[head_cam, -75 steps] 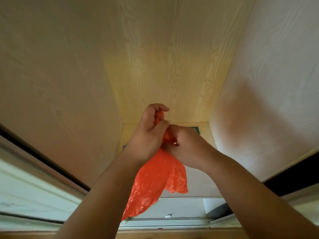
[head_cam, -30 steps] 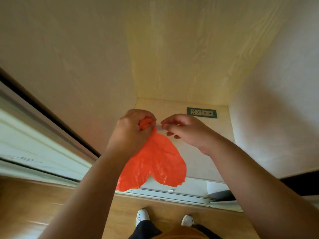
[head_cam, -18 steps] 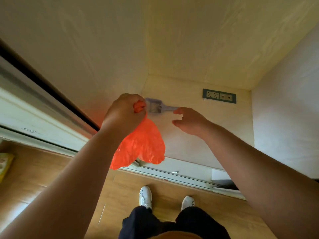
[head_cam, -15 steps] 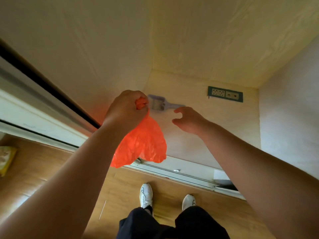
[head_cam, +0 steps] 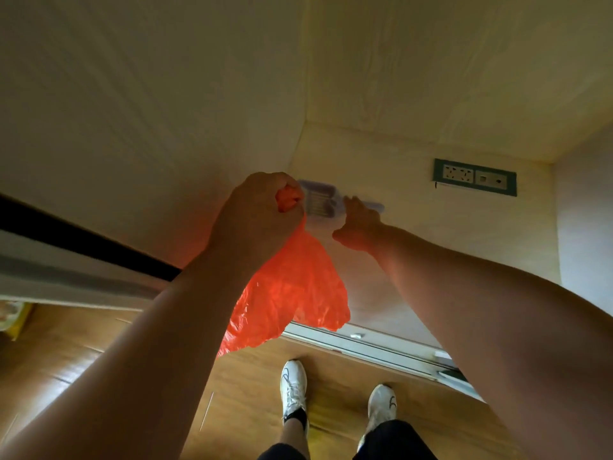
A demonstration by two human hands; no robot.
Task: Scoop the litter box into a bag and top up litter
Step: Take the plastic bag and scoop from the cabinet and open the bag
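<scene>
Bag first, on my left: the left hand is fisted round its bunched neck, fingers closed tight on the orange plastic, and the rest hangs limp below the fist, over the edge of the pale shelf and above the floor. Just right of that fist, touching or very nearly so, lies the scoop, a pale purple slotted thing, flat on the shelf. Its long axis runs left to right: slotted head towards the left hand, handle pointing right, towards the socket plate. The right hand sits at the junction of head and handle, fingers curled over it from the near side; the frame is blurred there, so I cannot tell whether they have clamped or only rest on it. I judge the right hand is the one for this pick-up, since the left is occupied and the handle lies under the right fingers. No litter box is in view.
</scene>
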